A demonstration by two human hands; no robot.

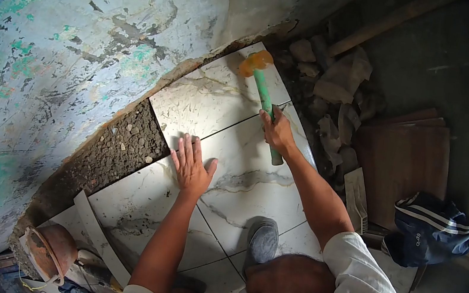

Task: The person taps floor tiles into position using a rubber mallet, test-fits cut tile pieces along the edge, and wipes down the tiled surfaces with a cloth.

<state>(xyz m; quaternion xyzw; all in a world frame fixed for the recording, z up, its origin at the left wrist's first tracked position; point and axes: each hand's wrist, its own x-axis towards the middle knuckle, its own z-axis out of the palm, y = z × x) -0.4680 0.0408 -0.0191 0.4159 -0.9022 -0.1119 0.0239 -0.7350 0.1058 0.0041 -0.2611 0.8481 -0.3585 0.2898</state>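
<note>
The right hand [275,131] hides part of the green handle [263,90]. On the dark cloth [430,229], the letters are too small for me to read. The top edge cuts off the long wooden bar [386,27].

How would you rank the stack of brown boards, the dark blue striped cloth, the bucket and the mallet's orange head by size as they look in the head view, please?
Largest to smallest:
1. Stack of brown boards
2. Dark blue striped cloth
3. Bucket
4. Mallet's orange head
</note>
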